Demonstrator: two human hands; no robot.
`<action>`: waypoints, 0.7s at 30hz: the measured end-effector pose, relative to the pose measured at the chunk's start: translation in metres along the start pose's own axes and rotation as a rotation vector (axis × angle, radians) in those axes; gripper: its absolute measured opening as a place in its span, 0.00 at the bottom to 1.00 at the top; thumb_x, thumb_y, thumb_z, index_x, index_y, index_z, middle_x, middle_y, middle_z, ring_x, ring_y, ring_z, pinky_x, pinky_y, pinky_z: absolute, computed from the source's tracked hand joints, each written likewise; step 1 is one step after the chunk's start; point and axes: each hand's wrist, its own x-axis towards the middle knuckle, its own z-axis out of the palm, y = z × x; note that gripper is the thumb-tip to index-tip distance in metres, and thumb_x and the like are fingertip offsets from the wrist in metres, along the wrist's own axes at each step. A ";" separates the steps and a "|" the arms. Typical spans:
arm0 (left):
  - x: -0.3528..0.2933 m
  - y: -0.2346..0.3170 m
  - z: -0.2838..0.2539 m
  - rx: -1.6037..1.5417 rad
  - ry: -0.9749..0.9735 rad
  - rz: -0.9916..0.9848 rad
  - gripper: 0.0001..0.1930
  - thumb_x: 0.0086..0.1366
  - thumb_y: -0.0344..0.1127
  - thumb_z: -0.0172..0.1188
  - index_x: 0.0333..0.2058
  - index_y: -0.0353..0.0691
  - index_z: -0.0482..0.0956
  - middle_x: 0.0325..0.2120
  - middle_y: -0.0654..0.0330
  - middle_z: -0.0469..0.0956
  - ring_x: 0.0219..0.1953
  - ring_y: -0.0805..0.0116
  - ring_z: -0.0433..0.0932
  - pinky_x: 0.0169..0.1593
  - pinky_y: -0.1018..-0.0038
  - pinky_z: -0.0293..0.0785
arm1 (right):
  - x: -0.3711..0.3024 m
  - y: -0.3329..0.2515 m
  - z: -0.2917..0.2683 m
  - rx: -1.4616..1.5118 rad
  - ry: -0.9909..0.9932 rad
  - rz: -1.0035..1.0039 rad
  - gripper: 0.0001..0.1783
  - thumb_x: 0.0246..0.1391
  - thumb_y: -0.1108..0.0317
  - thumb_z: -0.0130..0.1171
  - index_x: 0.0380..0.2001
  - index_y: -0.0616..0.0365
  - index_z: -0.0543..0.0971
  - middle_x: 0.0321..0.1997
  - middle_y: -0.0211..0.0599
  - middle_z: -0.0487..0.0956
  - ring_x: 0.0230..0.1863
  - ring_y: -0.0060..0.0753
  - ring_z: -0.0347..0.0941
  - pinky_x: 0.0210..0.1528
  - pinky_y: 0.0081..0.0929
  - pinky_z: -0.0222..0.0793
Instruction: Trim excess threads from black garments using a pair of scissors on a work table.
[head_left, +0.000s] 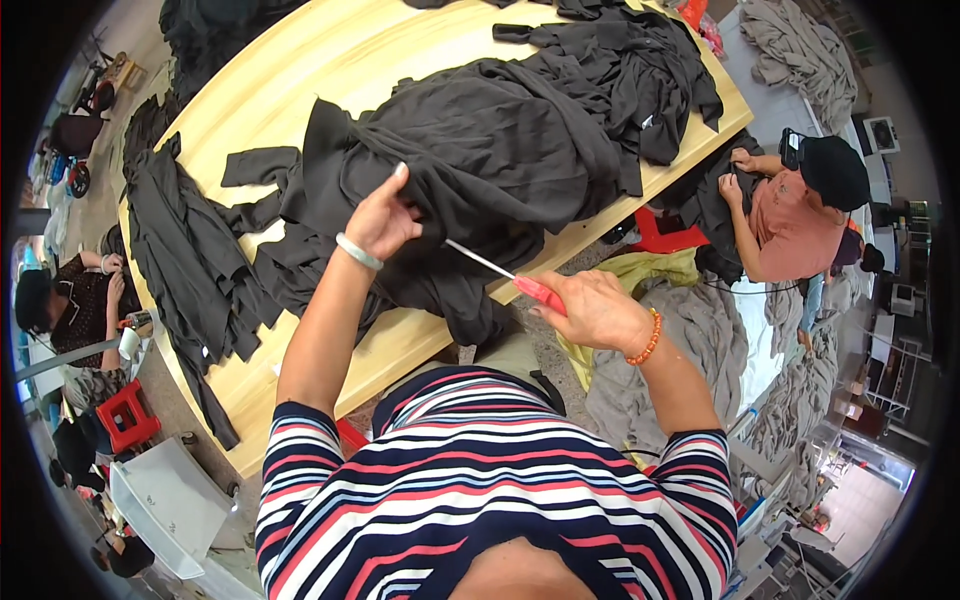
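Grasps in the right hand (605, 312), just off the near edge of the pale wood-grain table (290, 70), a slim tool with a pinkish-red handle and straight silvery shaft (540, 293), fully clenched round the handle. Aims the shaft over the table at a crumpled heap of charcoal-black fabric garments (500, 140) sprawled across its middle; cannot tell whether touching them at the tip. Holds the left hand (382, 222) over the table's near half, with fingers loosely curled and thumb lifted apart; cannot tell whether pinching any fabric.

Looks partway through and well short of finished, to judge by so much loose, unfolded fabric, including long dark strips (190, 270) draped at the table's left end. Cannot tell which pieces, if any, are already dealt with; seems to have at least the portion by the tip in hand. Beyond the table's right edge, includes a seated co-worker (790, 225) handling dark fabric and, nearer, a rumpled grey cloth pile (665, 365).
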 end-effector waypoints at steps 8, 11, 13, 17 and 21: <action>-0.098 0.004 0.131 1.119 -0.426 1.137 0.11 0.57 0.31 0.62 0.33 0.28 0.77 0.50 0.40 0.71 0.52 0.39 0.69 0.57 0.55 0.62 | 0.024 0.002 0.002 -0.099 -0.079 0.041 0.23 0.56 0.52 0.55 0.50 0.54 0.73 0.38 0.49 0.81 0.45 0.50 0.77 0.49 0.43 0.69; -0.115 0.002 0.151 1.054 -0.860 1.095 0.12 0.57 0.39 0.65 0.31 0.34 0.82 0.47 0.50 0.74 0.52 0.41 0.71 0.53 0.40 0.57 | 0.055 0.042 0.021 -0.163 0.675 -0.415 0.29 0.58 0.53 0.54 0.59 0.54 0.68 0.57 0.48 0.74 0.61 0.43 0.66 0.64 0.37 0.58; -0.125 -0.002 0.151 1.051 -0.962 1.063 0.11 0.55 0.41 0.67 0.30 0.38 0.83 0.45 0.54 0.75 0.49 0.45 0.73 0.52 0.40 0.58 | 0.064 0.054 -0.003 0.319 0.545 -0.515 0.31 0.65 0.66 0.46 0.68 0.60 0.54 0.73 0.39 0.53 0.73 0.31 0.45 0.73 0.28 0.37; -0.101 0.011 0.180 1.217 -0.946 1.150 0.10 0.50 0.39 0.69 0.28 0.40 0.83 0.44 0.55 0.75 0.48 0.50 0.72 0.53 0.36 0.57 | 0.026 0.125 -0.053 0.229 0.498 -0.472 0.31 0.66 0.69 0.44 0.69 0.61 0.52 0.73 0.37 0.55 0.72 0.33 0.49 0.73 0.27 0.38; -0.046 0.004 0.221 1.391 -0.564 1.341 0.12 0.49 0.34 0.68 0.35 0.43 0.84 0.51 0.46 0.70 0.57 0.44 0.67 0.60 0.38 0.54 | 0.038 0.262 -0.126 0.096 0.612 -0.236 0.28 0.68 0.69 0.39 0.68 0.62 0.53 0.72 0.36 0.55 0.71 0.26 0.52 0.71 0.24 0.46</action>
